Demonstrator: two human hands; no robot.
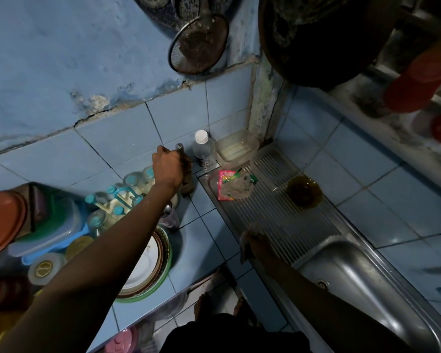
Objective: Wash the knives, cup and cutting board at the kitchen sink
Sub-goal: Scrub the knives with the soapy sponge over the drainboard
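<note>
Left hand [168,167] grips a knife [184,171] (blade down); right hand [255,240] rests on the drainboard [288,215].

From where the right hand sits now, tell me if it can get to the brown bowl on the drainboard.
Probably yes. The right hand rests at the near edge of the drainboard, and the brown bowl stands farther along the same ribbed surface with only bare metal between them. The pink packet lies off to the side.
</note>
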